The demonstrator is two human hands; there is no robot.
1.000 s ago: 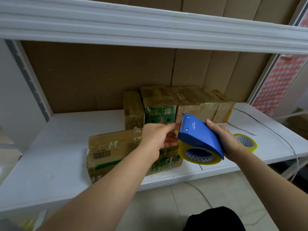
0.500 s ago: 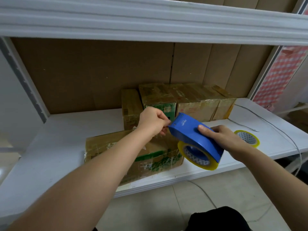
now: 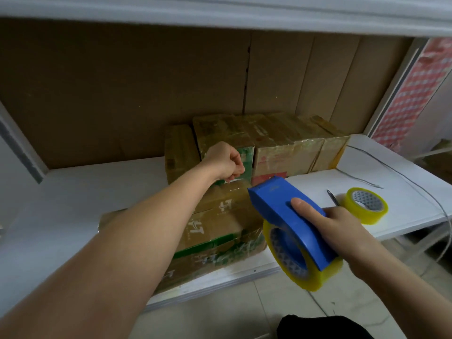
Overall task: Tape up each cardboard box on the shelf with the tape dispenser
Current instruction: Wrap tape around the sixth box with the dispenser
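My right hand [image 3: 335, 223] grips a blue tape dispenser [image 3: 286, 216] loaded with a yellowish roll of clear tape [image 3: 300, 263], held over the right end of a cardboard box [image 3: 220, 231] lying near the shelf's front edge. My left hand [image 3: 226, 161], fingers curled, pinches the tape's free end above the far edge of that box. A clear strip runs from it back to the dispenser's nose. Behind stand several cardboard boxes [image 3: 276, 148] wrapped in glossy tape, in a row against the back wall.
A spare roll of clear tape [image 3: 367, 204] lies on the white shelf [image 3: 80, 192] at the right, with a small dark tool [image 3: 333, 196] beside it. A thin grey cable [image 3: 391, 170] trails over the shelf's right end. An upper shelf [image 3: 220, 11] hangs overhead.
My left hand has pulled the tape end away from the dispenser, up and toward the back of the box. The dispenser has tilted lower over the box's right end.
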